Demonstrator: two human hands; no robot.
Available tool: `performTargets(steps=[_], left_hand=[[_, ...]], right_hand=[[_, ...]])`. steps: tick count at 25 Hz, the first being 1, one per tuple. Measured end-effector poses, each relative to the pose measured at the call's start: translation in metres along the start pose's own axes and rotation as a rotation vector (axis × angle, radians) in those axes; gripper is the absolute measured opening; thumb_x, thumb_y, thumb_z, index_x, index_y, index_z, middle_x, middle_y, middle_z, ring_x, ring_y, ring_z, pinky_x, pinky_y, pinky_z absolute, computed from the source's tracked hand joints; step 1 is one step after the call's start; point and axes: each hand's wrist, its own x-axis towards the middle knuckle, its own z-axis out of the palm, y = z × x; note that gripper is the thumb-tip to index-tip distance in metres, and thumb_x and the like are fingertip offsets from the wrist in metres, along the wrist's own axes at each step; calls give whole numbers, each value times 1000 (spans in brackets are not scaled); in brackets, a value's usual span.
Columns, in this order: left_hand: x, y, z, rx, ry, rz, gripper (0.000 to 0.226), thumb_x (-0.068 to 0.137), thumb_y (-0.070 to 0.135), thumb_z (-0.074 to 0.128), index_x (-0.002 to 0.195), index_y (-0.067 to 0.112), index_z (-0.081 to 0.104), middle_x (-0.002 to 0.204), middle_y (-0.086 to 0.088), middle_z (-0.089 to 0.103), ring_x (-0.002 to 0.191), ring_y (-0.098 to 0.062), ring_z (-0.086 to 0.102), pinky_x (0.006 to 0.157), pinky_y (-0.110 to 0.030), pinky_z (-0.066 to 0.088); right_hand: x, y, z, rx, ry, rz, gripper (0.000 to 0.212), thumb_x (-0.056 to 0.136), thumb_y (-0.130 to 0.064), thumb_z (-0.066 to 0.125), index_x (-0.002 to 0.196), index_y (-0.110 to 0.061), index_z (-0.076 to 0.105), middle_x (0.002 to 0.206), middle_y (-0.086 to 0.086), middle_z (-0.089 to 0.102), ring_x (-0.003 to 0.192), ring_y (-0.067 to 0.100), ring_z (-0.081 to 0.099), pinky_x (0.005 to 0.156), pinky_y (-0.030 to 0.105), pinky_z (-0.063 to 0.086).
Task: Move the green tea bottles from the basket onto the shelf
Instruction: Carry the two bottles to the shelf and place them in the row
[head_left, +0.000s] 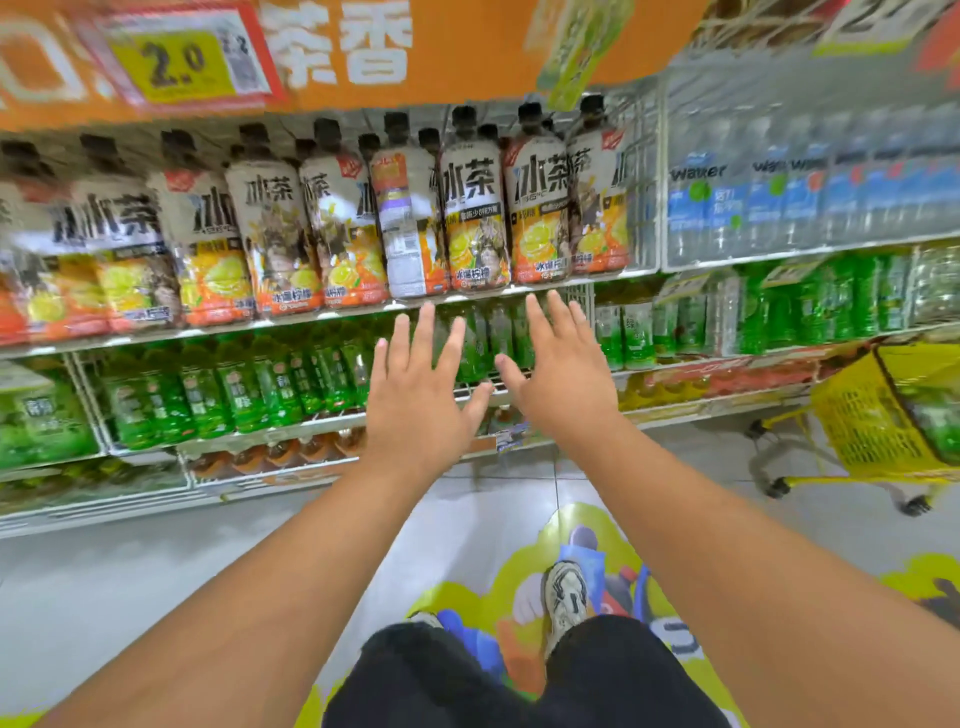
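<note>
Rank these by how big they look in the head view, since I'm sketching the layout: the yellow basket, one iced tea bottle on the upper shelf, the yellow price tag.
1. yellow basket, largest, though cut off at the frame edge.
2. and 3. iced tea bottle and yellow price tag look alike in area; blur and differing distance make ranking unsure.

The scene was brightly and evenly lit from overhead, with only soft, faint shadows on the floor (156, 571). Motion blur smeared the price tag (176, 57), the water bottles (779, 197) and the yellow basket (872, 415) at the right edge. The shelf (311, 319) rails bowed from wide-angle distortion. White glare spotted the rail fronts. The hands (421, 400) were fairly sharp.
</note>
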Motion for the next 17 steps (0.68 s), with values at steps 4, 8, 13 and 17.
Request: performTargets(steps=[4,8,13,17], left_hand=[[9,4,-53,14,32,35,79,95,68,30,160,27,15,169,-10,3,154,-34,5,124,-52,9],[20,7,-90,45,50,107,78,95,69,28,160,29,13,169,-7,-3,155,-31,0,125,-51,6],[30,25,-117,28,29,206,79,95,71,25,161,31,9,169,-4,-9,155,-29,-6,125,-51,3],[31,49,-125,44,1,224,81,95,72,23,161,31,4,169,-4,-12,155,-28,-10,125,-50,1]], right_hand=[[-29,-4,-39,-7,33,-17,81,101,-62,37,164,-23,6,172,4,0,158,24,-3,129,42,8],[-48,-1,-76,-6,42,2,81,101,-63,37,164,-25,2,172,1,-4,158,24,-4,128,43,9],[-71,10,-104,11,66,84,81,100,-65,33,164,-27,1,172,-1,-6,158,21,-8,128,43,5],[-77,39,-123,-13,111,97,81,100,-67,31,164,-26,2,172,0,-5,158,22,-6,128,42,5]])
